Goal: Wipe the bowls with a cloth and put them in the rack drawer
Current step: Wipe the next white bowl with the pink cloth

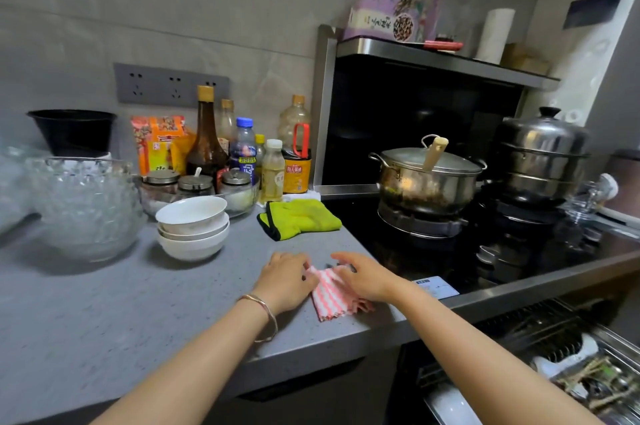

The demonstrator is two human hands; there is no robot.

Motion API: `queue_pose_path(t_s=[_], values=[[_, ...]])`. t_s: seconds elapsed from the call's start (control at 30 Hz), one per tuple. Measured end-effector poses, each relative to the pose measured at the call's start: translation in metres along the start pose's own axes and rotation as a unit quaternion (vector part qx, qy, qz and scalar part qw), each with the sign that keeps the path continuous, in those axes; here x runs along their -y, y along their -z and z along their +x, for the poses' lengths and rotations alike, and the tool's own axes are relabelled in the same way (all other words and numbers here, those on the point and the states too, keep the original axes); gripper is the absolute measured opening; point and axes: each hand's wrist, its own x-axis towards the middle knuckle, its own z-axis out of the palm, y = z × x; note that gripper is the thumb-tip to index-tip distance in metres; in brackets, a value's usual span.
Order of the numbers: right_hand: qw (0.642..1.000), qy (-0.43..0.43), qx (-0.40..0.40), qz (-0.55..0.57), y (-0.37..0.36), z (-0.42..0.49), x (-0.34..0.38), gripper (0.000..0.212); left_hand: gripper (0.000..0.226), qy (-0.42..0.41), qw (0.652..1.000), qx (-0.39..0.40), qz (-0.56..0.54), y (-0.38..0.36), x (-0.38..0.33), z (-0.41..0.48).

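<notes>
A stack of three white bowls (pixel 192 227) stands on the grey counter (pixel 104 313), left of my hands. A pink-and-white striped cloth (pixel 329 301) lies bunched near the counter's front edge by the stove. My left hand (pixel 284 280) grips its left side with curled fingers. My right hand (pixel 363 277) lies over its right side, fingers curled onto the fabric. The rack drawer (pixel 554 345) is pulled open at lower right, below the stove, with a white bowl and utensils inside.
A large glass bowl (pixel 86 206) sits left of the stack. Behind stand sauce bottles (pixel 207 140) and seasoning jars (pixel 194 183). A green oven mitt (pixel 301 218) lies beyond my hands. On the black stove (pixel 433 251) are a lidded pot (pixel 427 182) and a steamer (pixel 542 154).
</notes>
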Motion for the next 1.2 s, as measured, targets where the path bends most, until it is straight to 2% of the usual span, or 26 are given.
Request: queue_pose_path(t_s=[0.1,0.2,0.33,0.43,0.57,0.67,0.73,0.9,1.0,1.1,1.2], values=[[0.998,0.008,-0.011,-0.057,-0.001,0.009,-0.005,0.034,0.011,-0.008,0.996,-0.023,-0.089,0.002,-0.001,0.002],[0.999,0.038,-0.020,-0.033,0.001,0.011,-0.012,0.012,0.021,-0.001,0.982,-0.016,-0.188,0.004,-0.007,0.000],[0.997,0.041,-0.011,0.071,0.010,0.007,-0.019,0.023,0.025,0.005,0.983,-0.047,-0.177,0.002,-0.013,0.001],[0.995,0.044,0.020,0.088,0.024,0.000,-0.013,0.031,0.030,-0.011,0.957,-0.071,-0.282,0.008,-0.019,0.000],[0.989,0.070,0.098,0.086,0.047,-0.012,0.019,0.034,0.040,-0.087,0.926,-0.063,-0.363,0.042,-0.024,-0.006],[0.979,0.101,0.139,0.112,0.052,-0.018,0.053,0.014,0.044,-0.134,0.913,-0.063,-0.381,0.076,-0.021,-0.015],[0.966,0.106,0.152,0.181,0.044,-0.017,0.072,0.014,0.042,-0.148,0.907,-0.059,-0.391,0.094,-0.016,-0.021],[0.916,0.084,0.180,0.348,0.010,-0.005,0.108,0.008,0.037,-0.107,0.938,-0.125,-0.304,0.128,0.038,-0.027],[0.894,0.033,0.185,0.406,-0.002,0.003,0.116,0.008,0.036,-0.029,0.975,-0.168,-0.144,0.142,0.097,-0.033],[0.895,-0.003,0.166,0.414,-0.014,0.012,0.116,0.007,0.042,0.027,0.994,-0.107,-0.001,0.145,0.138,-0.041],[0.890,-0.034,0.161,0.426,-0.025,0.017,0.117,0.006,0.041,0.027,0.996,-0.070,0.042,0.141,0.150,-0.042]])
